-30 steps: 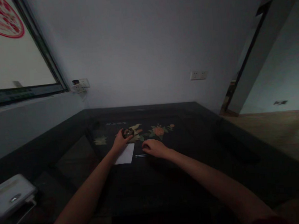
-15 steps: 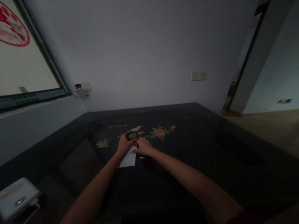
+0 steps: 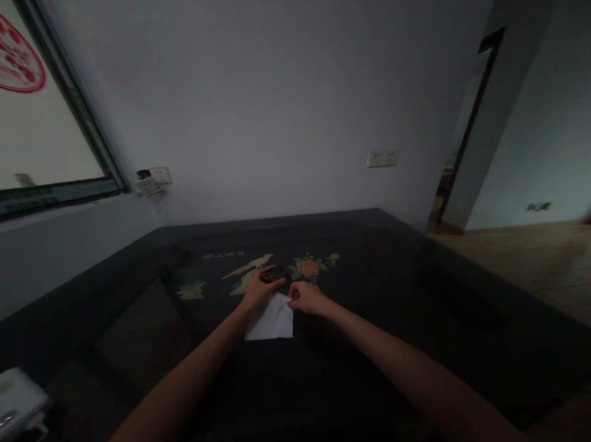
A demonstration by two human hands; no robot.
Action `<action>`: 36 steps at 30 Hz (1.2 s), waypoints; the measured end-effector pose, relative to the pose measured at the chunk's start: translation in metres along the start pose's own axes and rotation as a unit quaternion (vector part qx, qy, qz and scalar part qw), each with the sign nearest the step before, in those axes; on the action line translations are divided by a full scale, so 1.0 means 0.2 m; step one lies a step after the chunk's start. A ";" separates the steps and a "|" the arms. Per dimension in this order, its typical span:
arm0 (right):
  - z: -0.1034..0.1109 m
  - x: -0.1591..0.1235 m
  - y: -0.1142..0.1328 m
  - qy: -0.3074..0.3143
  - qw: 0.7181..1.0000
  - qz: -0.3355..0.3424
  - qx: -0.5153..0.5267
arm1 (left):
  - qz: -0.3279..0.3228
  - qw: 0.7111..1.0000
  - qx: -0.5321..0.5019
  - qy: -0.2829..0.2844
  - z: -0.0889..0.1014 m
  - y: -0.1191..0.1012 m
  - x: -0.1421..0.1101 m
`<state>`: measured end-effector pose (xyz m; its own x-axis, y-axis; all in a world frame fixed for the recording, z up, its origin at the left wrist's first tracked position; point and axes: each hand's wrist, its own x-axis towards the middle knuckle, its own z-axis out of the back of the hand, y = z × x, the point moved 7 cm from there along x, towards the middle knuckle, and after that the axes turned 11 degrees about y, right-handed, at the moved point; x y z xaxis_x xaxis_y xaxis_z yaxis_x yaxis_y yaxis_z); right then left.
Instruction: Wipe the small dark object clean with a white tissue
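Note:
My left hand (image 3: 260, 290) is closed around the near left side of a small, dark, shiny round dish (image 3: 275, 274), perhaps an ashtray, over the middle of the black table (image 3: 370, 296). Just right of it, my right hand (image 3: 307, 297) has its fingers pinched together at the upper right corner of a white paper sheet (image 3: 271, 321), perhaps a tissue. The sheet spreads below both hands, its top edge partly hidden by the left one. Dim light leaves the dish's inside hard to make out.
Printed on the tabletop are a bird (image 3: 251, 266) and a flower (image 3: 308, 267). A white box-shaped device (image 3: 13, 398) with a cable stands at the near left edge. Behind the table rises a wall with a socket (image 3: 382, 158); a window is at the left.
Both hands and the dish have shifted right over the table. My right hand has drawn away from the dish, and more of the white sheet shows. The view has turned slightly right.

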<state>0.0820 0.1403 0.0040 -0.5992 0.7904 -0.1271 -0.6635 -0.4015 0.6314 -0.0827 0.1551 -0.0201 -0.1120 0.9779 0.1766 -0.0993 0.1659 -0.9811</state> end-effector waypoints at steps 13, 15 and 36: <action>0.27 -0.20 -0.28 -0.174 0.913 0.030 0.367 | 0.032 0.959 -0.280 0.004 -0.36 -0.11 -0.22; 0.28 -0.22 -0.30 -0.184 0.901 0.046 0.390 | 0.031 0.959 -0.282 0.018 -0.36 -0.12 -0.24; 0.52 -0.39 -0.19 -0.357 0.920 0.143 0.077 | 0.071 0.919 -0.356 0.151 -0.50 -0.08 -0.23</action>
<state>0.2003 0.1425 0.0703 -0.2562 0.7866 0.5618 -0.4198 -0.6140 0.6684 0.0226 0.1204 -0.0209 0.2172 0.9689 0.1186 0.5799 -0.0304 -0.8141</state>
